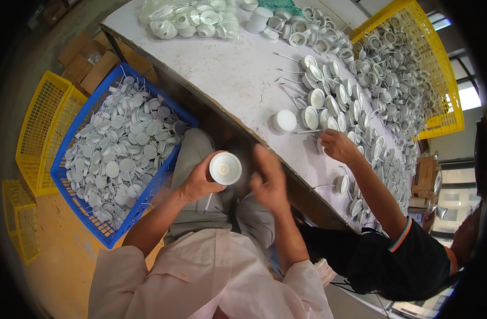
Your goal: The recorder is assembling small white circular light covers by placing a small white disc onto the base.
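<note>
My left hand (200, 181) grips a round white LED light (225, 169) over my lap. Its open face is turned up, small yellowish LED dots show at its centre, and a thin white wire hangs below. To the right of the light and apart from it is my right hand (269, 179), blurred by motion, so what its fingers do is unclear. A stack of white discs (284, 121) stands near the table's edge. Beyond it, rows of white light housings (333, 105) with wires lie on the table.
A co-worker's hand (336, 145) reaches onto the white table (222, 80) from the right. At my left, a blue basket (105, 237) holds many round white lights, beside yellow crates (44, 127). A tipped yellow basket (445, 69) spills housings; a plastic bag of parts (193, 21) lies far back.
</note>
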Demonstrator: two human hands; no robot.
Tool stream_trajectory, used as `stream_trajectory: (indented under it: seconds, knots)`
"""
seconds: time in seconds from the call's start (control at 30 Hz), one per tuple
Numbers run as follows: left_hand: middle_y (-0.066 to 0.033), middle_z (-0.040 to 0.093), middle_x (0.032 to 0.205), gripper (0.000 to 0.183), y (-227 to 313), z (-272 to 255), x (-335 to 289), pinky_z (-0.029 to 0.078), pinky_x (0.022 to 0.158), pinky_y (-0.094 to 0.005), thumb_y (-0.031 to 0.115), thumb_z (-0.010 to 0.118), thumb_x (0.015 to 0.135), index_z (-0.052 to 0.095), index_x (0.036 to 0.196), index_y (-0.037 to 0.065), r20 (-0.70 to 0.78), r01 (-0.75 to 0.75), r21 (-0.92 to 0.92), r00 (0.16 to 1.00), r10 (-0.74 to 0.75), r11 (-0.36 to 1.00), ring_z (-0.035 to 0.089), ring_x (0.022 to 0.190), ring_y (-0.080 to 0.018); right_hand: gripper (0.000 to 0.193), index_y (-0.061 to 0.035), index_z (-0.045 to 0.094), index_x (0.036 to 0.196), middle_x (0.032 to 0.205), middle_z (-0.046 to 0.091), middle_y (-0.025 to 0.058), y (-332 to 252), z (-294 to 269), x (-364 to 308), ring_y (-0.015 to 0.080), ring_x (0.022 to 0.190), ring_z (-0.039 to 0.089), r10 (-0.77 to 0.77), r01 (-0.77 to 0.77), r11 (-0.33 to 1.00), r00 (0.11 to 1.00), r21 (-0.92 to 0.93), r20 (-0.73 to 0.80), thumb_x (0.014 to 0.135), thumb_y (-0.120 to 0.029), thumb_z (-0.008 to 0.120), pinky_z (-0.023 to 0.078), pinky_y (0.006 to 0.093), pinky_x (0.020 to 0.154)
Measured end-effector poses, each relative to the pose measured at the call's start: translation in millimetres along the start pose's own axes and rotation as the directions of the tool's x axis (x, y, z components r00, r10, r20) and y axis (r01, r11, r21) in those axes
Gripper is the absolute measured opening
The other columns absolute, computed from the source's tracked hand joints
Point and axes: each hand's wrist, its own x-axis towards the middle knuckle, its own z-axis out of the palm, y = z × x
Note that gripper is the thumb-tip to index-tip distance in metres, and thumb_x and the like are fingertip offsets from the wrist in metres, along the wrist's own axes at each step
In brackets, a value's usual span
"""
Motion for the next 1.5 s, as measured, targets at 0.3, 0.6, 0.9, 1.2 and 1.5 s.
stream_trajectory:
  seconds: [0.3,0.6,0.9,1.2,1.5]
  knots:
    - [-0.0072,0.050,0.126,0.080,-20,12,-14,0.042,0.100,-0.0318,-0.004,0.069,0.070,0.031,0.140,0.000,-0.034,0.016,-0.024,0.999,-0.017,1.000,0.051,0.117,-0.0165,0.037,-0.0002,0.057,0.086,0.067,0.056,0.0032,88,-30,65,0.0100,0.056,0.052,0.783,-0.723,0.618,0.532,0.308,-0.322,0.079,-0.031,0.076,0.044,0.0255,0.053]
    - [-0.0075,0.051,0.124,0.078,-21,10,-17,0.042,0.099,-0.0309,-0.007,0.067,0.070,0.031,0.139,-0.002,-0.048,0.010,-0.014,0.999,-0.010,1.000,0.050,0.117,-0.0160,0.029,-0.0060,0.056,0.073,0.059,0.051,0.0005,103,-29,57,0.0087,0.050,0.047,0.865,-0.626,0.457,0.477,0.631,-0.154,0.086,-0.029,0.068,0.038,0.0222,0.045]
    - [-0.0070,0.051,0.124,0.078,-10,25,-11,0.043,0.098,-0.0314,-0.007,0.068,0.070,0.032,0.139,0.000,-0.044,0.069,0.004,0.997,-0.069,0.998,0.051,0.116,-0.0158,0.019,-0.0066,0.055,0.082,0.067,0.056,0.0016,95,-41,41,0.0093,0.055,0.056,0.875,-0.405,0.266,0.482,0.875,-0.043,0.090,-0.021,0.064,0.046,0.0196,0.048]
    - [-0.0103,0.057,0.118,0.076,-1,46,18,0.048,0.093,-0.0332,-0.010,0.066,0.071,0.033,0.138,0.002,-0.010,0.009,0.033,1.000,-0.009,0.999,0.061,0.104,-0.0220,0.005,-0.0040,0.055,0.091,0.073,0.060,0.0035,45,-45,3,0.0133,0.064,0.062,0.865,-0.270,0.161,0.501,0.949,-0.004,0.089,-0.005,0.060,0.052,0.0208,0.055]
    - [-0.0079,0.053,0.123,0.077,-6,74,43,0.041,0.100,-0.0314,0.001,0.071,0.068,0.035,0.137,0.001,-0.016,-0.025,0.213,0.999,0.029,0.977,0.051,0.117,-0.0173,0.025,-0.0041,0.067,0.094,0.087,0.066,0.0126,1,-45,-49,0.0295,0.077,0.064,0.057,-0.104,0.990,0.914,-0.096,-0.401,0.072,0.009,0.065,0.052,0.0337,0.069]
